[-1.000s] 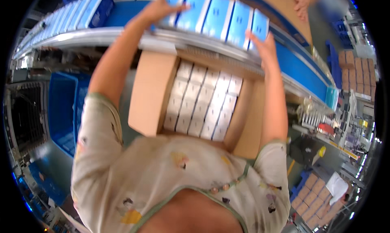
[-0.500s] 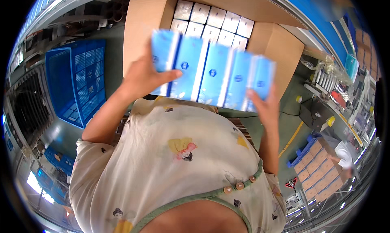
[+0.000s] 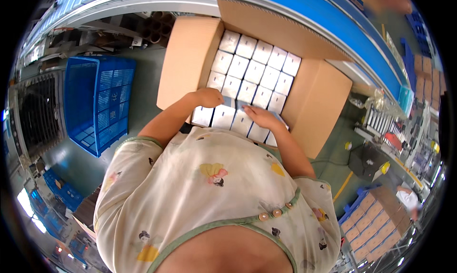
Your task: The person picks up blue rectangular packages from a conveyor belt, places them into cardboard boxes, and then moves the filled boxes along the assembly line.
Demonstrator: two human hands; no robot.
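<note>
An open cardboard carton [image 3: 312, 106] stands in front of me, holding several rows of packs with whitish ends [image 3: 247, 91] facing up. My left hand [image 3: 209, 97] is over the near-left part of the packs, its fingers curled and pointing down; whatever lies under them is hidden. Across from it, my right hand [image 3: 261, 116] rests on the near rows with its fingers stretched toward the left hand. A narrow greyish strip shows between the two hands. The nearest row of packs [image 3: 223, 116] lies between my hands and my shirt.
A blue plastic crate [image 3: 114, 101] stands on the floor at the left. Beyond the carton runs a blue surface with a metal edge [image 3: 304, 15]. Stacked brown cartons [image 3: 376, 220] sit at the lower right, with a person [image 3: 408, 197] beside them. A dark box [image 3: 369, 161] is at the right.
The blue multi-pack that both hands held above the carton no longer shows in the air. Both hands have come down into the carton and closer together, and another row of whitish ends shows there.
</note>
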